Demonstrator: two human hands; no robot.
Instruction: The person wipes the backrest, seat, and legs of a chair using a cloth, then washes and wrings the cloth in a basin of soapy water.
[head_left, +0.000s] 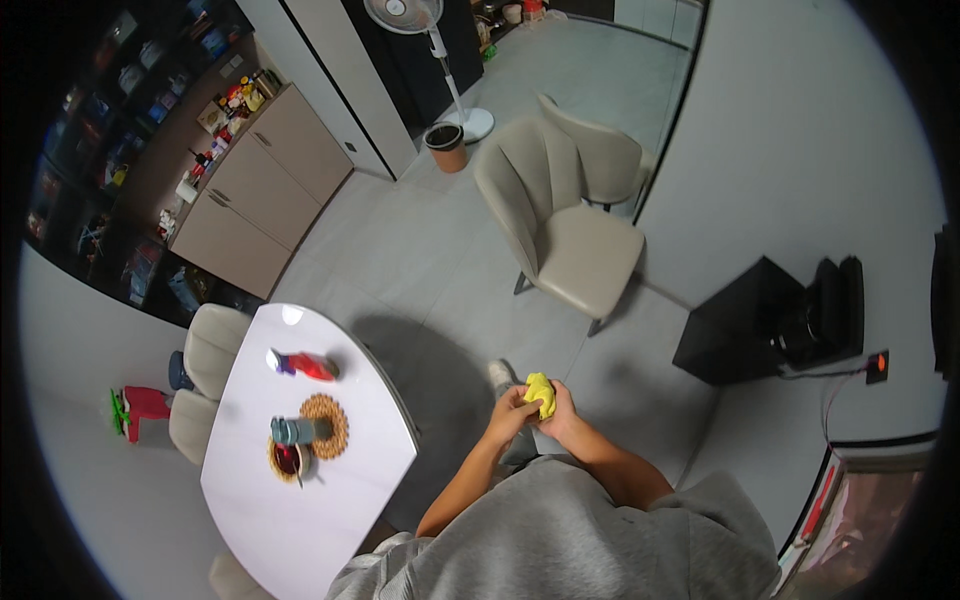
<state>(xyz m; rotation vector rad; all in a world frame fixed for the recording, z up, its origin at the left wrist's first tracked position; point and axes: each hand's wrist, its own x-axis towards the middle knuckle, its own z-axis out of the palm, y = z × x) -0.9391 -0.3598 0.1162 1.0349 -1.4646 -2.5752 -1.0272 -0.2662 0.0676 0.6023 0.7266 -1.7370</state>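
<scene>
A crumpled yellow cloth (540, 396) is held between my two hands in front of my body, above the grey tiled floor. My left hand (511, 412) presses it from the left, fingers over its lower front. My right hand (562, 417) wraps its right side, with the fingers partly hidden behind the cloth. To the left stands a white table (277, 525). On it are a blue-grey bottle (296, 431) by a woven round mat (336, 420), a bowl (279, 466) with dark red contents and a utensil, and a red and purple item (311, 366).
A beige chair (585, 251) stands ahead, with another chair (600, 157) behind it. A black cabinet-like unit (739, 322) sits at the right wall. Farther off are a waste bin (448, 150), a white pedestal fan (472, 124) and a sideboard (247, 202) with many items on top.
</scene>
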